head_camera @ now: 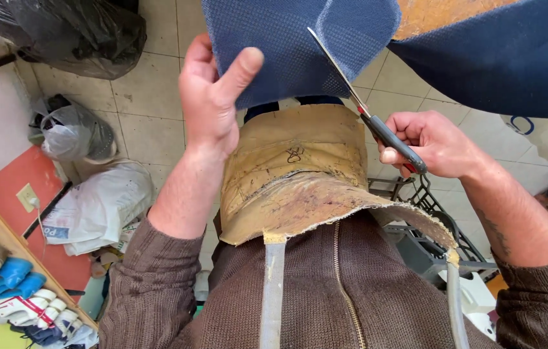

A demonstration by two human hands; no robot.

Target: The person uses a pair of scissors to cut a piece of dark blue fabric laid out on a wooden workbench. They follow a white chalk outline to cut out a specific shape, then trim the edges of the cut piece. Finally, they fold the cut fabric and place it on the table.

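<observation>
Head cam, looking straight down at my lap. My left hand (212, 97) is up against the near edge of a blue textured sheet (300, 45), thumb and fingers spread fairly wide with the sheet pinched between them. The fingers go behind the sheet, so I can't fully see how tight that grip is.

My right hand (432, 142) is wrapped shut around the dark handles of a pair of scissors (364, 106). The long blade angles up and left across the blue sheet, tip well onto the fabric. The blades look nearly closed, though from this angle I only see one edge.

Under both hands there's a worn tan apron (293, 187) over my lap and brown zip sweater (325, 291). Tiled floor (151, 90) below, with plastic bags (76, 132) off to the left.
</observation>
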